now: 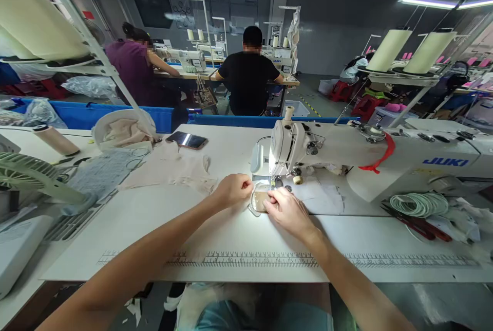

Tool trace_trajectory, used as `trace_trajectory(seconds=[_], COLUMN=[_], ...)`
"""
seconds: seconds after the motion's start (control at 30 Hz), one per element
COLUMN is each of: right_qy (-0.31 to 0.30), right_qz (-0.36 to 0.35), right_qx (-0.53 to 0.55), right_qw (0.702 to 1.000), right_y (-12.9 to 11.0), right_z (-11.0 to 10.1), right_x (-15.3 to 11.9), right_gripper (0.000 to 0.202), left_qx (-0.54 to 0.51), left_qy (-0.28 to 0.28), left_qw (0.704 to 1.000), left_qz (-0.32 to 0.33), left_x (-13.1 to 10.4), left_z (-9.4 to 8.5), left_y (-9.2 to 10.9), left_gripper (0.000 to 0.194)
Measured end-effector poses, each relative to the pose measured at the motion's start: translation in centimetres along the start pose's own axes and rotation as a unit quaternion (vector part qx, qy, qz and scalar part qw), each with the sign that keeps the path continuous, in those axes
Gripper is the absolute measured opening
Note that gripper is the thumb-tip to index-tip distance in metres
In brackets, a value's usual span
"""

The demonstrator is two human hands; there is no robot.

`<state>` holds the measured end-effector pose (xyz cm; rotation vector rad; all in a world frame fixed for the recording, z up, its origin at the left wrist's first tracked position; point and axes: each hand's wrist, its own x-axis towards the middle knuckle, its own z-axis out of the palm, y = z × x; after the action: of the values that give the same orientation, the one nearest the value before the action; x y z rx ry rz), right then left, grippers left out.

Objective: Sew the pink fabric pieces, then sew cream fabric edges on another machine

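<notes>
A white sewing machine (285,151) stands before me, its needle area lit. Just in front of the presser foot lies a small beige piece (259,201), seemingly fabric, with a thin pale strip looping round its left edge. My left hand (234,188) is closed at the left of the presser foot, its fingertips curled; what they pinch is too small to make out. The fingers of my right hand (288,210) are drawn together on the right edge of the beige piece, close below the needle. Pale cloth pieces (169,166) lie left of my left hand.
A phone (187,140), a bowl of cloth (123,130), a thread cone (56,140) and a green fan (38,177) sit to the left. Scissors (418,223) and coiled pale cord (419,203) lie right. A printed ruler (254,259) runs along the front edge. Two people sew ahead.
</notes>
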<state>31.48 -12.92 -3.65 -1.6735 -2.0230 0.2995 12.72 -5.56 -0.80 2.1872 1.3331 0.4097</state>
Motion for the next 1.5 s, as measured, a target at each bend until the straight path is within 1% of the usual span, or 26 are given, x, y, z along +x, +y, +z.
trace_trajectory(seconds=[0.07, 0.13, 0.2, 0.27, 0.33, 0.4, 0.43, 0.47, 0.53, 0.6, 0.67, 0.73, 0.77, 0.83, 0.9, 0.93, 1.0, 1.07, 1.13, 1.2, 1.27, 1.33, 1.4, 1.43, 1.47, 1.5], right_qy=[0.009, 0.03, 0.05, 0.056, 0.049, 0.036, 0.029, 0.022, 0.005, -0.007, -0.005, 0.009, 0.019, 0.037, 0.054, 0.058, 0.057, 0.051, 0.046, 0.048, 0.059, 0.067, 0.072, 0.073, 0.074, 0.07], right_qz=[0.028, 0.048, 0.054, 0.042, 0.022, 0.005, 0.0, -0.004, -0.014, -0.031, -0.048, -0.055, -0.055, -0.056, -0.054, -0.051, -0.04, -0.034, -0.043, -0.065, -0.09, -0.114, -0.143, -0.16, -0.18, -0.2], right_qx=[-0.007, 0.014, 0.05, 0.083, 0.107, 0.13, 0.139, 0.144, 0.138, 0.105, 0.055, 0.013, -0.013, -0.078, -0.146, -0.169, -0.184, -0.183, -0.17, -0.15, -0.127, -0.095, -0.057, -0.04, -0.029, -0.024], right_qw=[1.0, 0.998, 0.996, 0.994, 0.993, 0.991, 0.99, 0.989, 0.99, 0.994, 0.997, 0.998, 0.998, 0.995, 0.986, 0.983, 0.98, 0.981, 0.983, 0.985, 0.986, 0.987, 0.985, 0.984, 0.98, 0.977], right_y=[-0.8, -1.4, -1.9, -2.2, -2.3, -2.1, -2.0, -1.7, -1.1, -0.6, -0.3, -0.2, -0.2, -0.2, 0.0, 0.2, 0.7, 1.3, 1.8, 2.3, 2.6, 2.8, 2.9, 3.0, 3.1, 3.1], right_z=[0.9, 1.9, 2.5, 2.7, 2.4, 1.7, 1.4, 1.0, 0.4, 0.0, -0.1, 0.1, 0.2, 0.5, 0.5, 0.4, 0.0, -0.6, -1.2, -1.7, -2.0, -2.0, -1.8, -1.6, -1.5, -1.4], right_x=[0.5, 1.3, 2.1, 2.6, 2.7, 2.3, 2.0, 1.7, 1.0, 0.4, 0.1, -0.1, -0.1, -0.2, -0.4, -0.5, -1.0, -1.5, -2.0, -2.3, -2.3, -2.1, -1.8, -1.6, -1.5, -1.4], right_gripper=[0.016, 0.016, 0.015, 0.016, 0.012, 0.012, 0.014, 0.016, 0.016, 0.015, 0.024, 0.031, 0.032, 0.032, 0.032, 0.032, 0.032, 0.031, 0.03, 0.027, 0.025, 0.023, 0.024, 0.025, 0.027, 0.03], left_qx=[-0.116, -0.2, -0.244, -0.271, -0.303, -0.338, -0.347, -0.344, -0.291, -0.181, -0.043, 0.071, 0.112, 0.17, 0.22, 0.243, 0.278, 0.289, 0.268, 0.179, 0.069, 0.005, -0.003, -0.001, 0.001, 0.002], left_qy=[-0.009, -0.023, -0.032, -0.032, -0.008, 0.028, 0.033, 0.029, 0.004, -0.009, -0.002, 0.003, 0.008, 0.039, 0.081, 0.093, 0.087, 0.069, 0.088, 0.148, 0.219, 0.283, 0.35, 0.373, 0.377, 0.354], left_qw=[0.993, 0.98, 0.969, 0.962, 0.953, 0.94, 0.935, 0.936, 0.954, 0.982, 0.998, 0.996, 0.993, 0.984, 0.972, 0.966, 0.957, 0.955, 0.959, 0.972, 0.971, 0.956, 0.933, 0.925, 0.924, 0.934], left_qz=[0.007, 0.009, 0.005, 0.004, -0.006, -0.04, -0.059, -0.073, -0.077, -0.055, -0.044, -0.044, -0.04, -0.02, -0.001, 0.001, -0.002, -0.009, -0.023, -0.041, -0.062, -0.078, -0.081, -0.074, -0.061, -0.043], left_x=[-1.2, -2.5, -3.8, -4.8, -5.4, -5.9, -6.0, -6.2, -6.5, -7.0, -7.4, -7.4, -7.3, -6.6, -5.5, -4.9, -3.6, -2.6, -2.0, -1.8, -2.0, -2.8, -4.1, -4.9, -5.8, -6.6], left_z=[-0.2, -0.4, -0.7, -1.2, -1.7, -2.1, -2.3, -2.4, -2.7, -2.9, -3.1, -3.5, -3.8, -4.6, -5.5, -5.9, -6.2, -6.0, -5.6, -5.6, -6.3, -8.0, -9.6, -10.2, -10.3, -10.0], left_y=[-0.3, -0.3, 0.0, 0.2, -0.2, -1.2, -1.8, -2.6, -4.0, -5.1, -5.7, -5.9, -5.9, -6.0, -6.2, -6.4, -7.0, -7.6, -8.1, -8.5, -8.8, -8.6, -7.9, -7.3, -6.6, -5.9], left_gripper=[0.02, 0.023, 0.026, 0.028, 0.03, 0.032, 0.033, 0.034, 0.034, 0.03, 0.022, 0.016, 0.015, 0.016, 0.015, 0.014, 0.015, 0.017, 0.019, 0.016, 0.01, 0.011, 0.015, 0.015, 0.015, 0.015])
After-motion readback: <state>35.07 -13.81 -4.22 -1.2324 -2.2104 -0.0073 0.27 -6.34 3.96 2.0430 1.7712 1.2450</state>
